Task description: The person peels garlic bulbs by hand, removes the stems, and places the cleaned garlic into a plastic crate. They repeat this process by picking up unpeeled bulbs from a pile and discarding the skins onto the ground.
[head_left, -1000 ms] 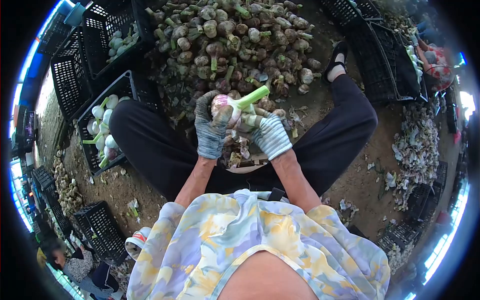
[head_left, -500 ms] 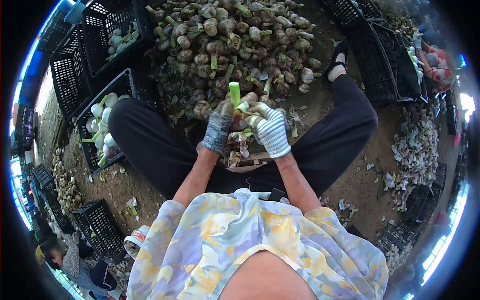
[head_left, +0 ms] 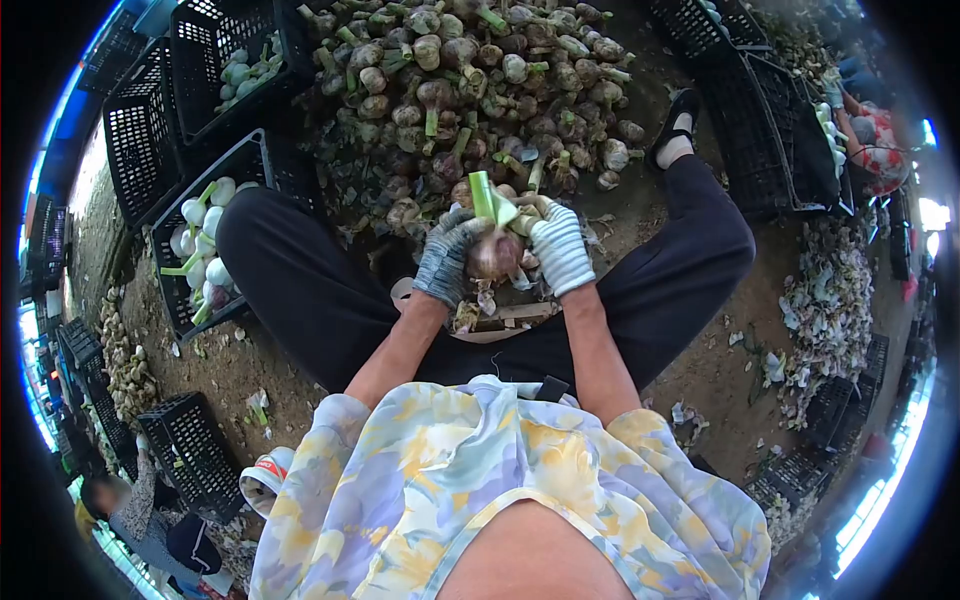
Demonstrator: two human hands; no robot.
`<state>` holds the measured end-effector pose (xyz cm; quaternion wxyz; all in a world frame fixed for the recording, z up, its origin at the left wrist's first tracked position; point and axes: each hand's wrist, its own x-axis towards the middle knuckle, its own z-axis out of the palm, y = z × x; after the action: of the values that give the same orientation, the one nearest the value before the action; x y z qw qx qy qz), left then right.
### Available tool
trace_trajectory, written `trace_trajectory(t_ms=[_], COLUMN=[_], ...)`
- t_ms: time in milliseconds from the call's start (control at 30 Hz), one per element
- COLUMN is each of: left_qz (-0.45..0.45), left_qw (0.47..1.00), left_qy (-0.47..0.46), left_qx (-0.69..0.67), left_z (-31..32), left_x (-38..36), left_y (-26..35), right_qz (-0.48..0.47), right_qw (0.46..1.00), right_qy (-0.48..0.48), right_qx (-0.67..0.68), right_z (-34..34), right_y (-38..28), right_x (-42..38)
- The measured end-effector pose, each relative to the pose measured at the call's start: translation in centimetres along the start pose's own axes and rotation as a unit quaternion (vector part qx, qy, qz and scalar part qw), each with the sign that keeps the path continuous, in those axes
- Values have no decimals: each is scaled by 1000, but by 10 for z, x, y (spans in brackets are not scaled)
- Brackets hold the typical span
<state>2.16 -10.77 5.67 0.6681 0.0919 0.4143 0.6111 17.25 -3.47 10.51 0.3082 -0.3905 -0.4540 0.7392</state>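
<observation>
A purplish garlic bulb with a cut green stem is between my gloved hands, above my lap. My left hand, in a grey knit glove, grips the bulb from its left side. On the right, my right hand, in a striped white glove, has its fingers closed on a pale strip of outer leaf beside the stem. Just beyond both hands lies a large heap of unpeeled garlic with short stems.
Peeled white bulbs lie in a black crate at left, with more crates behind. Another crate stands lower left. Peelings are piled at right. One person is lower left, another upper right.
The garlic bulb has come into fuller view between my hands. My right hand has moved slightly right, drawing the leaf strip away from the stem, and my left hand has shifted a little right.
</observation>
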Motion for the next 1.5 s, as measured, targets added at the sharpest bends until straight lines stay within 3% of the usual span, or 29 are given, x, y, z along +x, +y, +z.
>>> trace_trajectory(t_ms=[33,67,133,200,233,267,333,367,400,433,467,533,600,667,767,800,867,900,933,1000,1067,1133,1200,1267,1300,1367,1400,1467,1500], left_qz=[39,78,120,259,271,271,399,370,367,252,124,139,4,10,-6,-8,28,22,22,38,15,-34,-61,-15,-4,69,125,127,208], left_qw=[995,980,948,808,796,797,735,763,764,887,965,971,1000,1000,960,960,971,974,974,986,992,981,976,987,987,995,991,986,952], left_qy=[59,118,191,213,196,192,104,82,79,82,82,54,-15,7,148,149,195,211,211,164,108,74,31,-33,-12,14,40,70,54], left_qx=[70,141,224,484,504,504,538,523,525,378,214,185,-3,24,240,238,138,83,85,-20,-59,-175,-209,-156,-158,-75,13,84,216], left_z=[11,21,23,7,14,17,18,17,17,22,27,28,15,13,0,-5,1,0,0,0,2,5,2,3,7,-7,-14,-14,-8], left_x=[-8,-15,-15,-6,-8,-11,-17,-21,-26,-30,-32,-31,-23,-19,-5,-3,-9,-9,-10,-12,-11,-16,-16,-19,-23,-19,-19,-15,-11], left_y=[9,18,23,12,15,17,22,25,29,35,39,42,46,43,22,13,8,8,10,13,15,18,26,43,51,53,52,51,47], right_qz=[-53,-104,-49,-91,9,-108,25,99,57,57,56,51,126,111,-4,4,-122,-53,-110,76,57,3,27,32,37,41,5,102,24], right_qw=[956,829,974,976,972,907,985,988,990,979,965,954,990,970,988,975,963,961,967,984,928,907,852,829,850,911,1000,986,998], right_qy=[109,209,167,114,112,184,103,83,62,59,56,56,60,37,27,16,48,59,109,162,194,232,180,12,-50,-26,-17,-17,8], right_qx=[-267,-508,-143,-163,-206,-364,-139,-80,-116,-184,-251,-289,-17,211,-154,-220,-237,-263,-203,11,-314,-351,-491,-558,-523,-411,-6,127,-56], right_z=[-2,-1,15,38,50,47,33,26,17,12,9,8,15,11,16,19,35,37,32,16,4,-23,-14,-1,4,16,8,24,27], right_y=[8,11,-3,7,-1,23,14,10,14,13,11,9,-10,-9,-6,0,10,9,25,20,38,116,101,93,86,35,46,-12,-8], right_x=[3,6,-13,-24,-30,-22,-15,-14,-10,-7,-3,0,-8,-12,-18,-19,-22,-25,-15,3,24,57,47,44,37,14,10,-9,-11])
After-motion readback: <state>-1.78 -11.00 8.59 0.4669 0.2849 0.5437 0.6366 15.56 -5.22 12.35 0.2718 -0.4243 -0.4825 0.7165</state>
